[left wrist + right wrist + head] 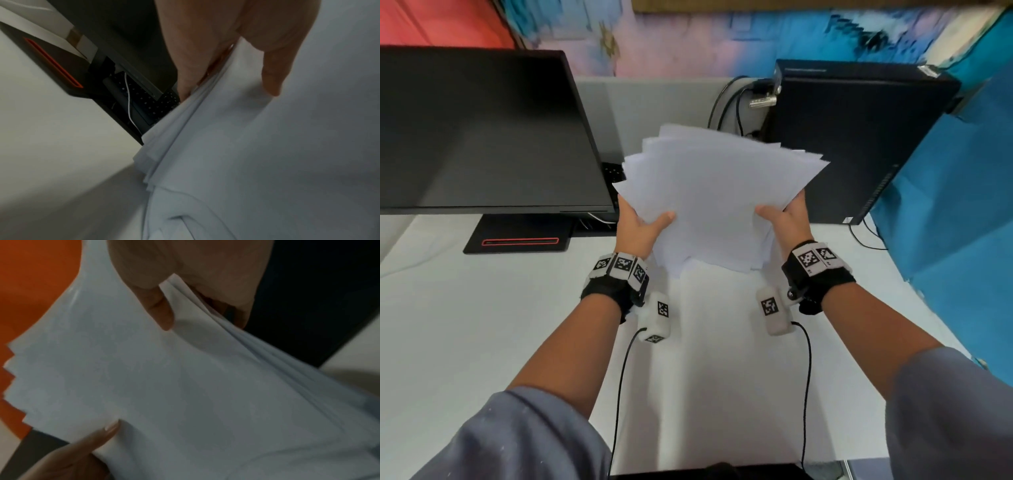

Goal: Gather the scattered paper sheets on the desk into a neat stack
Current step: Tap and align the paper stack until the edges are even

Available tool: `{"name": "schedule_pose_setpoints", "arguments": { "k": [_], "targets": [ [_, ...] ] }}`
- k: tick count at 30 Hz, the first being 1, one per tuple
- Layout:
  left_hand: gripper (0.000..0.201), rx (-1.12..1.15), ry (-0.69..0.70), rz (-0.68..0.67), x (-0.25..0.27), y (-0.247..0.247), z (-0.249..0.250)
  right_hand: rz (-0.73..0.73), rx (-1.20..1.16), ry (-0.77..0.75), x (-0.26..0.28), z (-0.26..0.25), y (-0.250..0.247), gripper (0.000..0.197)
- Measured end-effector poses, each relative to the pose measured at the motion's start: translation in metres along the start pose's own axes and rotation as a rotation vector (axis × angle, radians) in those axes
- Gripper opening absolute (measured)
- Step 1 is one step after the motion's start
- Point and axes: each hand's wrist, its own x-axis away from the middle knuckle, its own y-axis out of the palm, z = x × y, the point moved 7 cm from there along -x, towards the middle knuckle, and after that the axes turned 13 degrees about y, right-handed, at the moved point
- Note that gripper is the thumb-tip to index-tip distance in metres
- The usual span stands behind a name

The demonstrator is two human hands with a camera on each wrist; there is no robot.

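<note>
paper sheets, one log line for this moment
paper sheets uneven, off desk | left hand grips | right hand grips

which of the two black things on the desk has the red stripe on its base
The monitor on the left: its stand carries a red stripe. The computer tower on the right shows none.

Grey sleeves (pixel 517 438), black, seemingly fabric wristbands (pixel 602 291).

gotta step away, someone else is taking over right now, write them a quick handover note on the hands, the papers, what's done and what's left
Left hand: grips the left edge of the paper sheets, thumb on top.
Right hand: grips the right edge the same way.
Sheets: all held in one bundle above the desk, between the monitor and the computer tower.
Done: sheets gathered.
Left: edges are fanned and uneven; square them up and lay the stack down.
</note>
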Motion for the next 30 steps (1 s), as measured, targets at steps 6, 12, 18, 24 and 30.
{"name": "schedule_pose_setpoints", "arguments": {
  "k": [6, 12, 18, 24, 30],
  "targets": [
    [0.026, -0.076, 0.025, 0.120, -0.006, 0.000, 0.006, 0.112, 0.169, -0.093, -0.004, -0.014, 0.006, 0.031],
    [0.026, -0.219, 0.211, 0.168, -0.015, 0.020, 0.059, 0.161, 0.207, -0.270, 0.010, -0.056, 0.010, 0.047],
    [0.034, -0.180, 0.192, 0.194, 0.002, 0.035, 0.049, 0.108, 0.210, -0.243, 0.017, -0.041, 0.016, 0.051],
    [0.045, 0.021, 0.072, 0.060, 0.010, 0.025, 0.011, 0.051, -0.077, -0.073, 0.015, -0.011, -0.004, 0.051],
    [0.037, 0.088, -0.051, -0.024, -0.002, 0.011, 0.001, 0.083, 0.193, -0.285, 0.012, -0.060, -0.011, 0.056]
  ]
}}
